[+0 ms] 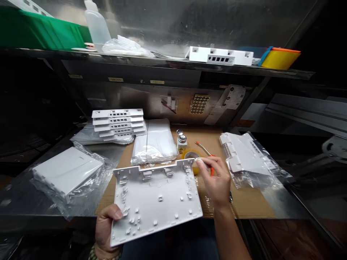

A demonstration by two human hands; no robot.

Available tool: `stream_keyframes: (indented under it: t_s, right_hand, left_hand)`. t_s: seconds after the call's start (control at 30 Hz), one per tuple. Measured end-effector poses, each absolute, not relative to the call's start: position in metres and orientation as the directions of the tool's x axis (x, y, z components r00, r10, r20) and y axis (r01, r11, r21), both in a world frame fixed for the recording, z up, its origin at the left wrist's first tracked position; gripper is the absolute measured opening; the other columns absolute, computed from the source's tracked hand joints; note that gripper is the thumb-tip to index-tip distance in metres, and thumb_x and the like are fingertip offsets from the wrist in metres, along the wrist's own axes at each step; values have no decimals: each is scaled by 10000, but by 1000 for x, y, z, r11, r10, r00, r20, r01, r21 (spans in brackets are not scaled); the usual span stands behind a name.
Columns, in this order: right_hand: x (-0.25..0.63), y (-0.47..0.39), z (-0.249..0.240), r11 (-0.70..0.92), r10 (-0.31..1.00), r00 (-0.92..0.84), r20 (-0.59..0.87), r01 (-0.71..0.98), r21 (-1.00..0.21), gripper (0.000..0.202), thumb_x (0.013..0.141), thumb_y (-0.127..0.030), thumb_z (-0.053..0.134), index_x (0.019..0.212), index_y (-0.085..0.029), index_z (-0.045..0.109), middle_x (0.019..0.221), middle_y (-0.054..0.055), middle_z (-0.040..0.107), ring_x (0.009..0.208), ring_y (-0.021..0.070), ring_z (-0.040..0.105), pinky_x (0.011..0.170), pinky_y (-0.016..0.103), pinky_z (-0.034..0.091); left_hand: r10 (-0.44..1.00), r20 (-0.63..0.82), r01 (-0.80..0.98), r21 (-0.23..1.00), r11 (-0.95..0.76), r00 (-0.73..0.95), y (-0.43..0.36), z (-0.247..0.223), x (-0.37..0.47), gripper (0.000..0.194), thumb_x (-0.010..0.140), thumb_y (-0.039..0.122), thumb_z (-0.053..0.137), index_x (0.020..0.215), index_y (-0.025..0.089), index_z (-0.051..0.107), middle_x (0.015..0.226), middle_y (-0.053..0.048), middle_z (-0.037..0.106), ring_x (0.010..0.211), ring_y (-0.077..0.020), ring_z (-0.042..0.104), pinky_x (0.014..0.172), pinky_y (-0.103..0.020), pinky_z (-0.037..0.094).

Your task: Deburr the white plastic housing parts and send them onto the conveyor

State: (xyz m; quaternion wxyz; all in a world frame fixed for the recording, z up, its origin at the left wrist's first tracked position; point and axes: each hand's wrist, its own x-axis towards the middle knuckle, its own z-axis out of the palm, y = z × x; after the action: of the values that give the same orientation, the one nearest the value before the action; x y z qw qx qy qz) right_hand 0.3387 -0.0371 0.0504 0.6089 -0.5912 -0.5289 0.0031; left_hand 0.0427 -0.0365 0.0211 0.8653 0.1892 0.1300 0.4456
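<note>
**A light, stiff shell [151, 207] tilted over the desk's near edge**

We judge the shell light for its width: thin, rigid plastic, smooth enough to slip, with small posts and clips inside that could snap if we press on them. The rim and corners look the safest places to take hold; one hand probably bears it, though two would steady it better.

We have it open side up, across the near edge of the desk [16, 195]. Our left fingers [116, 213] are closed on its near left corner, thumb inside the rim. Our right fingers [207, 177] pinch a small white wad [200, 161], nearly shut, at its far right corner.

By the desk's left edge, a clear bag [105, 172] holds a white cover [67, 169]; towards the right edge, another bag [274, 172] holds white housings [245, 153]. Beyond our shell stands a jar [181, 147], lid up, its contents hidden. On the shelf [162, 61] we see a green bin [40, 30], a squeeze bottle [98, 30] and a yellow tub [280, 60]; we cannot tell what is in them.
</note>
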Motion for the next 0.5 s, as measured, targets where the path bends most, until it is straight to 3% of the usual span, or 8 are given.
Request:
stream_keyframes:
  t_s: [0.1, 0.27, 0.37, 0.5]
  right_hand:
    - [343, -36, 50, 284, 581, 498, 643, 616, -734, 112, 932, -301, 733, 957, -206, 786, 932, 36, 670, 881, 182, 635, 800, 331, 523]
    - [356, -31, 38, 220, 626, 477, 617, 651, -726, 171, 920, -359, 739, 938, -197, 794, 918, 40, 675, 848, 182, 629, 739, 323, 505]
    - [354, -30, 38, 216, 579, 506, 639, 661, -719, 167, 908, -351, 756, 928, -188, 790, 917, 43, 682, 861, 189, 642, 765, 334, 512]
    - [323, -40, 66, 362, 534, 447, 718, 646, -672, 68, 905, -255, 765, 951, -206, 776, 933, 35, 676, 887, 188, 644, 822, 351, 525]
  left_hand:
    - [797, -92, -671, 488, 558, 596, -35, 35, 54, 1021, 596, 75, 558, 1594, 232, 411, 1414, -116, 669, 1338, -455, 564, 1125, -727, 379]
    - [825, -200, -680, 482, 553, 529, -38, 40, 64, 1013, 511, 79, 590, 1515, 187, 525, 1286, -144, 736, 1173, -461, 682, 1016, -679, 523]
    - [862, -317, -681, 529, 506, 395, -48, 42, 73, 1017, 522, 39, 604, 1518, 228, 520, 1249, -117, 750, 1099, -409, 720, 957, -587, 589]
    - [890, -381, -698, 567, 438, 249, -64, 58, 98, 1119, 517, -25, 638, 1559, 339, 447, 1266, -51, 741, 1090, -323, 720, 921, -415, 609]
